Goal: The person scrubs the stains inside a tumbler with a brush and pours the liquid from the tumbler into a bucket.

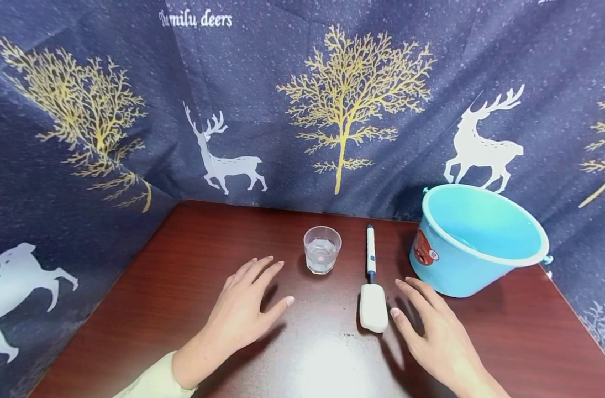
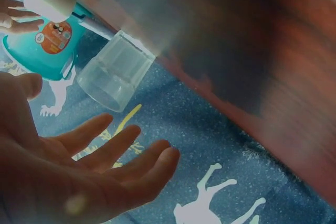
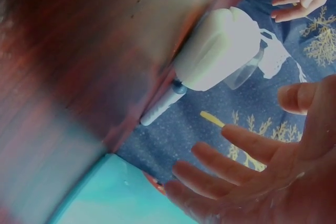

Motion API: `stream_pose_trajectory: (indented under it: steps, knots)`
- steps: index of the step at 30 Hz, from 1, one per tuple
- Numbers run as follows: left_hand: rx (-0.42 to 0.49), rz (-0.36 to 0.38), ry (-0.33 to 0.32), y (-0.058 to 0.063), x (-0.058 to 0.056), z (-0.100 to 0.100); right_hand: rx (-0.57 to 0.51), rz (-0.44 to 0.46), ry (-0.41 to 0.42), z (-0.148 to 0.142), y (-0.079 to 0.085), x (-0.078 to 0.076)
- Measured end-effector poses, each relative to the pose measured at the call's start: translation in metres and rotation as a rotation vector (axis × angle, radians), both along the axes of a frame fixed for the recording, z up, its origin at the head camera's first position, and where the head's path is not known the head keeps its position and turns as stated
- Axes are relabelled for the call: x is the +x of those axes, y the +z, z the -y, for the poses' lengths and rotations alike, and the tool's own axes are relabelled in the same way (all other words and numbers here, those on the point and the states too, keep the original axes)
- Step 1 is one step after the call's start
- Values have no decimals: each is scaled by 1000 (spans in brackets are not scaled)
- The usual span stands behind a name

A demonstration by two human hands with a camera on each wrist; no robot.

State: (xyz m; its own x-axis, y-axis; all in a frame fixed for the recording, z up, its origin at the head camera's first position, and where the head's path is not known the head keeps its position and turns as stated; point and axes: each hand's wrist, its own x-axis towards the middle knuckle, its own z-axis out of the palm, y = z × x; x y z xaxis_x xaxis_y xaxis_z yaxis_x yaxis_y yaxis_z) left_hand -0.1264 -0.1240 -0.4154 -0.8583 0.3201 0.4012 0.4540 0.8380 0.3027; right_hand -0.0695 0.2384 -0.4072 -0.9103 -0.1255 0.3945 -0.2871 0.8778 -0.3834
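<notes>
My left hand (image 1: 242,309) hovers over the table's left half, fingers spread and holding nothing. Just beyond its fingertips stands a clear glass (image 1: 322,251) with water in it, upright; the left wrist view also shows this glass (image 2: 116,72). A sponge brush lies to the right of the glass, its white sponge head (image 1: 373,308) toward me and its white and blue handle (image 1: 371,251) pointing away. My right hand (image 1: 433,331) is beside the sponge head, thumb close to it, fingers loosely extended with nothing in them. In the right wrist view the sponge head (image 3: 220,48) shows beyond the fingers.
A light blue bucket (image 1: 461,271) with a red label stands at the table's right rear, close past my right fingertips. The dark red wooden table (image 1: 183,260) ends at a navy cloth backdrop (image 1: 282,138) printed with deer and trees.
</notes>
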Motion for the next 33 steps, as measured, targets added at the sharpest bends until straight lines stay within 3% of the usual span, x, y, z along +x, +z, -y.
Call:
stream_pose_trajectory:
  steps: [14,33]
  knots:
    - [51,22,-9,3,-5,-4,-2,-31,12,0,-1,-9]
    - [267,186,-41,4,-36,-27,-78,-57,32,5,-2,-52]
